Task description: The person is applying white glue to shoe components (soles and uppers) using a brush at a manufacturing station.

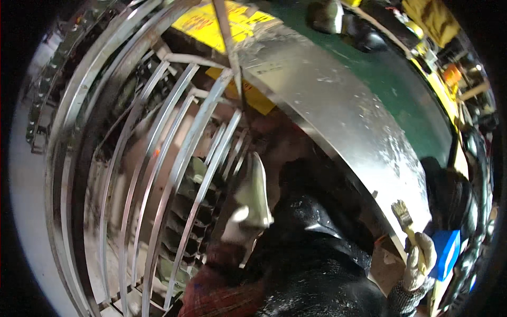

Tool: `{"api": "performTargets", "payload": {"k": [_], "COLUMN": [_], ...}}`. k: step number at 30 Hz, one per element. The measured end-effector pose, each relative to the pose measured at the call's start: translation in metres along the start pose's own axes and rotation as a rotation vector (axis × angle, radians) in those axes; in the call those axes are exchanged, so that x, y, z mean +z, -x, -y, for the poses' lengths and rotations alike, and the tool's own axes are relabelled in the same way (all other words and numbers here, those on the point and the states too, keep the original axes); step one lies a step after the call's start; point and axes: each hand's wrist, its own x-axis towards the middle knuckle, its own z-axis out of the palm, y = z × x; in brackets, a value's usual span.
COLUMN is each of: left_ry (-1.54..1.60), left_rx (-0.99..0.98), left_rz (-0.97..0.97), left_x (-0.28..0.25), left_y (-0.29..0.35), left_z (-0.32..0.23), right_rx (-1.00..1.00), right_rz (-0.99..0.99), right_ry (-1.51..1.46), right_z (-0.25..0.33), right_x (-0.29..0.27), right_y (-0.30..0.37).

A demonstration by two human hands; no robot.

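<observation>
My right hand (420, 261), in a pale knit glove, is closed round the handle of a paintbrush (403, 214). The brush points up, its bristles over the near end of a long curved metal sheet (338, 100) with a shiny, white-streaked surface. My left arm (227, 288), in a dark red sleeve, reaches forward at the lower middle. Motion smears my left hand (237, 224), and its fingers do not show clearly. Just ahead of it is a pale greenish, elongated shape (256, 185); whether the hand holds it cannot be made out.
Curved metal bars (182, 153) form a rack on the left, with several dull green pieces behind them. A yellow printed sheet (203, 24) lies at the far end of the metal sheet. A green surface (391, 87) lies beyond. A blue box (448, 253) stands beside my right hand.
</observation>
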Motion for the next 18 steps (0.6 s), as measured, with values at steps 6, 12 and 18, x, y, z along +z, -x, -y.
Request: {"api": "performTargets", "payload": {"k": [6,12,18], "left_ry": [-1.468,-0.344,-0.553], "left_rx": [-0.192,-0.102,-0.251], "left_rz": [0.653,1.025,0.715], "left_x": [0.005,0.214,0.251], "left_y": [0.019,0.027,0.008], "left_z": [-0.003,0.085,0.178], "right_rx": [-0.267,0.112,0.233], "right_rz": [-0.404,-0.961,-0.79], "right_ry": [0.274,-0.037,0.105], "right_z": [-0.025,-0.084,-0.171], "right_x": [-0.065,-0.186,-0.229], "right_y": [0.026,0.06,0.064]}}
